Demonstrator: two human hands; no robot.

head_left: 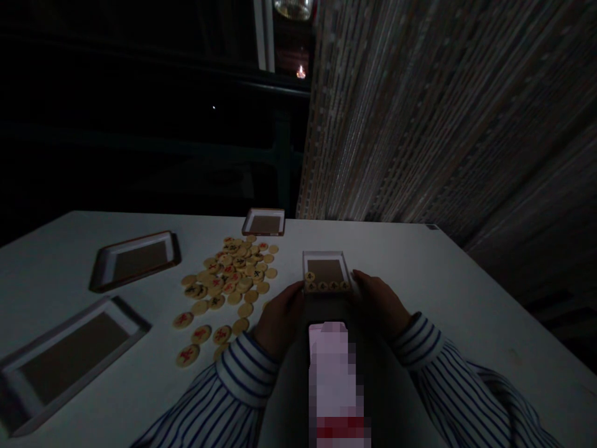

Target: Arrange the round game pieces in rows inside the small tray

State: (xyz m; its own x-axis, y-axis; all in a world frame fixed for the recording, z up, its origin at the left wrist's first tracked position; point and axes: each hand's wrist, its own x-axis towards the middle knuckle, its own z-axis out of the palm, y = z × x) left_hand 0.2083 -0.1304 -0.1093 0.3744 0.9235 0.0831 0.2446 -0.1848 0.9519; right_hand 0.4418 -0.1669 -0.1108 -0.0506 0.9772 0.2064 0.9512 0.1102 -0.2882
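Note:
A small shallow box (pixel 323 254) with pale walls and a brown floor lies on the white table in front of me. Along its near side sits a row of several round Chinese chess pieces (pixel 334 286) with dark characters, and one more rests above the row at the left. My left hand (pixel 280 318) is closed at the box's near left corner. On the right side, my right hand (pixel 381 303) holds the box, its fingers partly lost in shadow. To the left of my left hand spreads a loose heap of Chinese chess pieces (pixel 234 279), marked red or black, some blank side up.
Three more trays stand on the table (pixel 443 298): one at the back (pixel 245 223), one at the left (pixel 175 246) and a larger one at the near left (pixel 128 339). A bead curtain (pixel 396 112) hangs behind. Below my hands glows a pixelated bright patch (pixel 331 373).

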